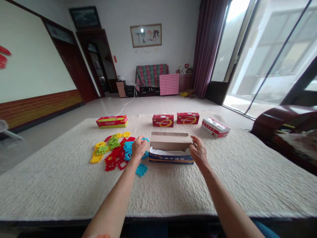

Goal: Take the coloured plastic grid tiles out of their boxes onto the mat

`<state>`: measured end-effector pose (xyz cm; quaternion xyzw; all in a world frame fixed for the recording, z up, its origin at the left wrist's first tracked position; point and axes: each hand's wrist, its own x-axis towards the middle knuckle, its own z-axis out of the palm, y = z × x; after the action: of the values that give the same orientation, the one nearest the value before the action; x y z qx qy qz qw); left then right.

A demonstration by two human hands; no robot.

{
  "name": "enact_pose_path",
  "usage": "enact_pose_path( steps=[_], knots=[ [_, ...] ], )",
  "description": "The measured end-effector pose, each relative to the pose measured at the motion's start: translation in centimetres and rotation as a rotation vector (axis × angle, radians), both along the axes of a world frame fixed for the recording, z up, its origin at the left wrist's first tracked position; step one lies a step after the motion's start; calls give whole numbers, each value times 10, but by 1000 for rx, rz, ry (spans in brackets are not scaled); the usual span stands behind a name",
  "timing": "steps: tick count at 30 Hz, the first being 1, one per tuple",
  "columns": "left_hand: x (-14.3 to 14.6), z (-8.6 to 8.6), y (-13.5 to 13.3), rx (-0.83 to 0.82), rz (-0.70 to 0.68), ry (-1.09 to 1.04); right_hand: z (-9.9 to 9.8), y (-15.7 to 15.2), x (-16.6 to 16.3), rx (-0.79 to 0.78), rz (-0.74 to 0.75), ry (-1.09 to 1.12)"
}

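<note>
A dark blue cardboard box stands with its lid raised at the back, and white lining shows inside. My right hand is at the box's right end, thumb and fingers around its edge. Just off the left end, my left hand has curled fingers; whether they hold anything is hidden. Blue plastic pieces lie right behind and beside that hand, and a single blue piece lies below it. Red lattice pieces, green pieces and yellow pieces spread out to the left.
Behind the pieces sits a red and yellow box. Two red boxes, one left and one right, stand at the back. A white and red box is at the right. All rest on a quilted cream cover.
</note>
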<state>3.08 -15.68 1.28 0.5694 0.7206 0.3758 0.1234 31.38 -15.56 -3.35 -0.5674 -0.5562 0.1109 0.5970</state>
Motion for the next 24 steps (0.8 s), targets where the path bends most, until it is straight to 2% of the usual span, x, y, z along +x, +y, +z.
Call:
enact_pose_path(
  steps=[3, 5, 8, 10, 15, 18, 21, 24],
  knots=[
    [3, 2, -5, 105, -5, -55, -5, 4, 3, -73, -4, 16],
    [8, 0, -7, 173, -76, -97, -5, 4, 4, -144, 6, 38],
    [16, -5, -8, 185, -236, -74, -1, 4, 4, -240, 132, 126],
    [19, -8, -8, 169, -293, -30, 4, 3, 3, -291, 232, 210],
    [17, -9, -6, 180, -315, 27, 11, 5, 6, -314, 286, 407],
    [13, -12, -3, 231, -312, 84, 14, 8, 9, -403, 378, 460],
    [8, -20, 2, 230, -284, 93, 16, 12, 10, -429, 429, 435],
    [5, -29, 6, 99, -252, -17, 11, 16, 10, -389, 440, 324]
  ],
)
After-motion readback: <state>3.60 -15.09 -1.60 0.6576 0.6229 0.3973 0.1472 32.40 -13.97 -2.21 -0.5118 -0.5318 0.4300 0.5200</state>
